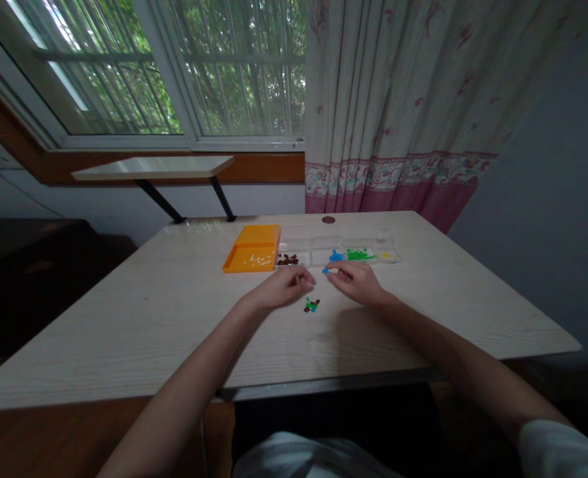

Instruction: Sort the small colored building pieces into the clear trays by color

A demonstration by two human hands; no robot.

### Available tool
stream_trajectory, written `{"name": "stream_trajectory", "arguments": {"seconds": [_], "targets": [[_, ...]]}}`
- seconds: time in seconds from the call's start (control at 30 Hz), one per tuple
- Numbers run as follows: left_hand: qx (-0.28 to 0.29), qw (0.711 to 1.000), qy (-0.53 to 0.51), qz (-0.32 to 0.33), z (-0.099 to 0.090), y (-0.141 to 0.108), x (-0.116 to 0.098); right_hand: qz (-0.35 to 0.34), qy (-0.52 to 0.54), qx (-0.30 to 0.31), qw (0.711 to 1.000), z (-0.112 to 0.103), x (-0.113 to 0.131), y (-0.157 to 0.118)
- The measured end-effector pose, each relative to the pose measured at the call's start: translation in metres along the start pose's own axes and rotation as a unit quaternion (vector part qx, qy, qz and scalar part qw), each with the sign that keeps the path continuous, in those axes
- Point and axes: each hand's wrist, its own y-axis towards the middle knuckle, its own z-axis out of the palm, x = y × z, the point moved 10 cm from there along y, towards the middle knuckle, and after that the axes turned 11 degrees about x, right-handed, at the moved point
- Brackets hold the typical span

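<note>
Between the thumb and fingertips of my right hand (356,280) is a small blue piece (325,271). My left hand (290,284) is closed in a pinch just across from it; a tiny pale bit seems to show at its fingertips, too small to name. Below both hands, a little cluster of green, brown and blue pieces (312,305) lies on the table. Behind them, a clear compartment tray (326,244) holds brown pieces (287,259), blue pieces (336,255), green pieces (358,254) and a few yellow pieces (386,255).
An orange open case (257,234) with white pieces in it stands left of the tray. A raised shelf (159,167) on black legs is at the table's back left. The pale wooden table (139,318) reaches to a window and curtain (393,99).
</note>
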Motion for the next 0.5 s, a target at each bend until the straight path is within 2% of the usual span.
{"name": "stream_trajectory", "arguments": {"seconds": [0.13, 0.2, 0.5], "targets": [[0.047, 0.995, 0.088, 0.01, 0.003, -0.003, -0.003, 0.033, -0.005, -0.07, 0.997, -0.022, -0.013, -0.003], [0.064, 0.992, 0.111, 0.024, 0.006, -0.003, -0.004, 0.041, -0.01, -0.085, 0.995, -0.026, -0.018, -0.003], [0.093, 0.988, 0.12, 0.037, 0.015, -0.001, -0.001, 0.075, -0.012, -0.067, 0.995, -0.021, -0.031, -0.002]]}}
